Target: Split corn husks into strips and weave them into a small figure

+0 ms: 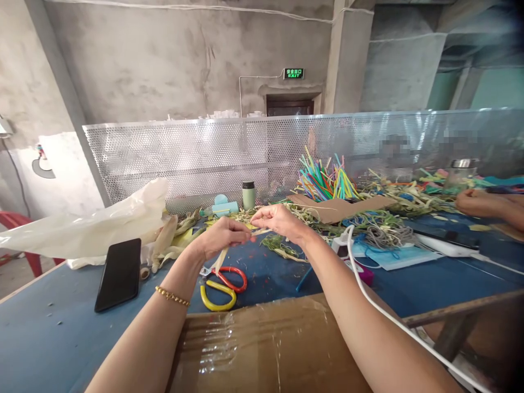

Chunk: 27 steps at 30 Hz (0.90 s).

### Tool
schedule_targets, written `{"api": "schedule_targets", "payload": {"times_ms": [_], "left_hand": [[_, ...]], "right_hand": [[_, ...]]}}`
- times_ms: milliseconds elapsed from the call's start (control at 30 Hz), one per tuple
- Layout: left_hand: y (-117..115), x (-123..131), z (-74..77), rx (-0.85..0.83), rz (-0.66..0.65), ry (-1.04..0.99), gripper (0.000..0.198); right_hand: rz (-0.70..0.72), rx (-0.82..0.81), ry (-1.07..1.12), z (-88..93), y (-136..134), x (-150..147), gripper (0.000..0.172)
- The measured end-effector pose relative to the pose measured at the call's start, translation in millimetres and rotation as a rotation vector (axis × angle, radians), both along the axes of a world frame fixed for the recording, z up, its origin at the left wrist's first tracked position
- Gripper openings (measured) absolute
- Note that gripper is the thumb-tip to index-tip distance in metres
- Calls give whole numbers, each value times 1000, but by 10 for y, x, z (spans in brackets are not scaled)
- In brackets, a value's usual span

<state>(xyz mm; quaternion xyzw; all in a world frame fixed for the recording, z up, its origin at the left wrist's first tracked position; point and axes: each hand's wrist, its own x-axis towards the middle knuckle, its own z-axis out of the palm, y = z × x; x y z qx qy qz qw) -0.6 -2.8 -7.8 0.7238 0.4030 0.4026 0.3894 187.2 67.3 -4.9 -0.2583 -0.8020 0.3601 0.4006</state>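
Observation:
My left hand [225, 236] is closed in a pinch, and a pale strip of dried husk [221, 262] hangs down from under its fingers. Close by on the right, my right hand [282, 221] also pinches its fingertips together, with whatever is between them too small to make out. The fingertips of both hands nearly meet above the blue table [262, 278]. Below my left hand lie scissors [219, 296] with one red and one yellow handle, the blades partly hidden. A tangle of green fibres [280, 245] rests under my right hand.
A taped cardboard box [266, 349] is in front of me. A black phone [118, 275] and plastic sheeting [102, 224] are left. Behind stand a green bottle [249, 196] and colourful sticks [327, 180]. A white cable [368, 292] crosses right, near another person's hand [478, 202].

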Motion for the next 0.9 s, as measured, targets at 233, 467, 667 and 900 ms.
{"api": "schedule_targets", "payload": {"times_ms": [233, 467, 667, 900], "left_hand": [[103, -67, -10, -175, 4, -500, 10], [169, -72, -55, -225, 89, -531, 9], [140, -49, -66, -222, 48, -468, 11], [110, -57, -38, -218, -7, -461, 11]], "right_hand": [[-29, 39, 48, -11, -28, -47, 27], [-222, 277, -16, -40, 16, -99, 12], [-315, 314, 12, -16, 28, -68, 10], [-367, 282, 0, -43, 96, -30, 12]]}}
